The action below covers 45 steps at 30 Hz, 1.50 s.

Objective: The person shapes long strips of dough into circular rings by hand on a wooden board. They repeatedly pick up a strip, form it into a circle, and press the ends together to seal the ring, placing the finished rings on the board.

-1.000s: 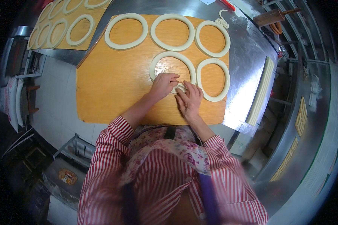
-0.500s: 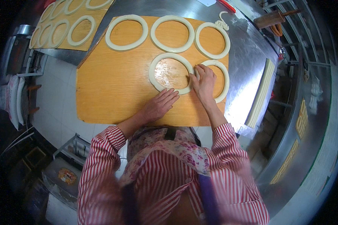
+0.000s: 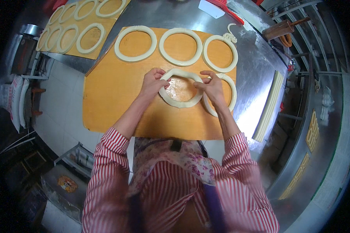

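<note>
A pale dough ring (image 3: 181,104) lies on the wooden board (image 3: 116,105), with both my hands at its sides. Thumb and fingers of my left hand (image 3: 154,82) pinch its left side. My right hand (image 3: 212,87) pinches the opposite side the same way. The ring's upper edge looks slightly bent between my grips. Just right of it, partly behind my right hand, is another dough ring (image 3: 233,91). Along the board's far side lie three more: a left ring (image 3: 127,59), a middle ring (image 3: 180,63) and a right ring (image 3: 236,58).
A second board (image 3: 90,55) with several dough rings is at the far left. Long dough strips (image 3: 269,106) lie on the steel table (image 3: 256,66) at right. A curled dough scrap (image 3: 230,37), a white scraper (image 3: 211,8) and a rolling pin (image 3: 280,30) are farther back.
My left hand has moved from the ring's near edge up to its left side and now pinches it. The right hand has shifted slightly on its side. The ring's upper edge has bent.
</note>
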Available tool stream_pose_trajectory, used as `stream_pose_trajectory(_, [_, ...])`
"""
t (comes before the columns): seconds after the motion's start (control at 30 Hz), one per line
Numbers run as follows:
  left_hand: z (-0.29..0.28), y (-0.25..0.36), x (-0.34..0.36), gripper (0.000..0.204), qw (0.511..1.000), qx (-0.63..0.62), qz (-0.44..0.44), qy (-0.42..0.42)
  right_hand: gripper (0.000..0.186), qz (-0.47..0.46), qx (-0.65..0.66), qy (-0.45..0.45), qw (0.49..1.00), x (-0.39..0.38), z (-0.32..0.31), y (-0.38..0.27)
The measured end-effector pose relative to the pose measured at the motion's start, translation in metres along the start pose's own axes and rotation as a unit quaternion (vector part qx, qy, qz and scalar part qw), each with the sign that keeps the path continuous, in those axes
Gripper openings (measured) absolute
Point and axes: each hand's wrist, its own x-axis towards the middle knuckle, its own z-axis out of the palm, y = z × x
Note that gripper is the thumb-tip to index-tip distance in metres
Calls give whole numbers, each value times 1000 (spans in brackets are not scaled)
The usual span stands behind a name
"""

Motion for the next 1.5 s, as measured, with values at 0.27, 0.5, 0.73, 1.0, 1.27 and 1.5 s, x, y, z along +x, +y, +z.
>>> stream_pose_trajectory(0.27, [-55,14,-30,24,909,315,197,-187,44,-236,-141,-54,960,-45,-34,19])
stream_pose_trajectory(0.5, [-25,-32,23,33,827,432,359,20,35,-239,-259,93,931,-6,14,60])
stream_pose_trajectory(0.73, [10,-41,68,33,765,489,417,-30,32,-204,-326,107,917,38,47,52])
stream_pose_trajectory(1.0, [14,-33,71,32,757,520,397,-4,35,-194,-297,150,923,43,44,55])
stream_pose_trajectory(1.27, [1,-32,39,49,794,505,335,52,70,-168,-358,129,909,-3,41,49])
stream_pose_trajectory(1.5, [-15,-35,46,46,796,458,391,63,61,-205,-313,149,915,10,46,42])
